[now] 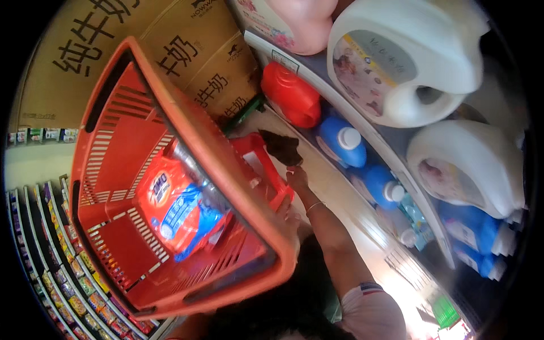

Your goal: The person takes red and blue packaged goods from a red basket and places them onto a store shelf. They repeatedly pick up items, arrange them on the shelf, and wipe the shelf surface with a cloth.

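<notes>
A large orange-red plastic shopping basket (182, 278) is tilted towards me on the left. Inside it lies a red and blue OMO detergent bag (170, 199), beside clear, shiny packaging. At the basket's right edge my left hand (291, 216) has its fingers against the rim; the basket hides much of that arm. My right hand (297, 178), with a bangle at the wrist, is just beyond, its fingers closed at the lower end of a dark brown, cloth-like piece (282, 148). A red plastic frame or handle (276, 178) shows between basket and hand.
Along the right, a shelf (374, 121) bears large white jugs (450, 55) and a pink bottle (306, 25). Below it stand a red container (291, 95) and blue bottles (344, 142). Printed cardboard cartons (170, 25) are at upper left, racks of packets (76, 280) at lower left.
</notes>
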A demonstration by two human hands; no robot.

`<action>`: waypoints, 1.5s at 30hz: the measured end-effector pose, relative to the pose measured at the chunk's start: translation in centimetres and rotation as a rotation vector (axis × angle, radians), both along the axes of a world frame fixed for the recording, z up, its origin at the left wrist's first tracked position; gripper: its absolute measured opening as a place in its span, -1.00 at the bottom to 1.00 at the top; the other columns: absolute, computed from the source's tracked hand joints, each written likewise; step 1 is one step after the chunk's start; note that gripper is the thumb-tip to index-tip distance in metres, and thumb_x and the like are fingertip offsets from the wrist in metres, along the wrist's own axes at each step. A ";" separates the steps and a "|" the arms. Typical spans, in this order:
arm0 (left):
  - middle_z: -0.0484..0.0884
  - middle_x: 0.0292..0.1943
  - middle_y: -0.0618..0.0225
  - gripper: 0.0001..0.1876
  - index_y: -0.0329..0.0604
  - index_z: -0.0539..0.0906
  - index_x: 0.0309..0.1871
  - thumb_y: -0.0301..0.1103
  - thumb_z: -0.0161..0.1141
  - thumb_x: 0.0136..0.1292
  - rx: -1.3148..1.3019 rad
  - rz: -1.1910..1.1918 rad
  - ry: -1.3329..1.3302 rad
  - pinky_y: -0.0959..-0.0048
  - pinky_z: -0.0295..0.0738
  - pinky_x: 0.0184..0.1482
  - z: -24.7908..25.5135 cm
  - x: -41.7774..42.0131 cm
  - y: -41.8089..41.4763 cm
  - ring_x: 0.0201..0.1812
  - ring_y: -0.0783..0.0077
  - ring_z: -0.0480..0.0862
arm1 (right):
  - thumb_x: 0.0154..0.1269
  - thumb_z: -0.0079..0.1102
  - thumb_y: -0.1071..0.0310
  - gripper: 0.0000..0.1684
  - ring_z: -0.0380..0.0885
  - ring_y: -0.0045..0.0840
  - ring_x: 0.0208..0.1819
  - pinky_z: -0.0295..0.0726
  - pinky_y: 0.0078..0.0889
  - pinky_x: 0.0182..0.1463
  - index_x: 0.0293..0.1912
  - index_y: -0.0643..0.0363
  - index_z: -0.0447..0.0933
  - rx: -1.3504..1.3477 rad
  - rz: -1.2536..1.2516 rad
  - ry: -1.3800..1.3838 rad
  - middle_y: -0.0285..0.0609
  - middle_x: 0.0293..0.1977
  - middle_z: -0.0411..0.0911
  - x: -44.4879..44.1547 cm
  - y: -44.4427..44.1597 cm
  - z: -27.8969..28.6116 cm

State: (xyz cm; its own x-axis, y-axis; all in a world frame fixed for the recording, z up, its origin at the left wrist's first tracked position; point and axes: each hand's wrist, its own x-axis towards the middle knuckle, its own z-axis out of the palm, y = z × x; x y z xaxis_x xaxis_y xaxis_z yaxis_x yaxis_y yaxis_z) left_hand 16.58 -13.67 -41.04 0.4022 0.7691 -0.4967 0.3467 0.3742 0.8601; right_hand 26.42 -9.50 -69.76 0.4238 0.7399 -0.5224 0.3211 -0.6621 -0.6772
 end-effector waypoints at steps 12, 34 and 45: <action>0.33 0.30 0.02 -0.52 -0.34 0.20 0.36 -0.37 -0.06 0.45 -0.061 0.107 0.005 0.35 0.15 0.35 -8.0 -2.5 1.1 0.32 0.25 0.33 | 0.19 0.10 0.18 -0.30 0.23 -0.08 0.31 0.30 -0.20 0.32 0.23 0.40 0.25 0.090 0.450 0.072 0.20 0.24 0.26 0.7 2.7 -13.7; 0.22 0.39 0.15 -0.47 -0.19 0.16 0.41 -0.36 -0.03 0.42 -0.511 0.222 -0.210 0.40 0.14 0.37 -10.6 -4.8 -2.5 0.36 0.39 0.27 | 0.22 0.14 0.27 -0.65 0.45 -0.14 0.09 0.42 -0.14 0.16 -0.05 0.27 0.53 0.488 0.229 0.101 0.05 -0.05 0.51 2.2 -0.5 0.4; 0.60 -0.15 0.17 -0.66 -0.27 0.42 0.14 -0.40 0.09 0.35 -0.404 -0.089 -0.196 0.44 0.49 -0.07 17.8 -1.5 -1.0 -0.18 0.39 0.58 | 0.18 0.12 0.63 -0.68 0.51 -0.63 -0.20 0.51 -0.60 -0.13 -0.04 0.25 0.47 0.397 -0.065 0.704 -0.21 -0.19 0.53 2.9 -10.6 47.0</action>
State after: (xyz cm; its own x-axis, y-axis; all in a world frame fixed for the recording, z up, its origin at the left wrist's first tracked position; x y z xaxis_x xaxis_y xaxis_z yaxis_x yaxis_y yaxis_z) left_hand 15.10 -14.72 -23.28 0.5745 0.4873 -0.6576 0.2375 0.6696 0.7037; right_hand 29.29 -20.14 -22.78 0.1420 0.9113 -0.3864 -0.2989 -0.3327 -0.8944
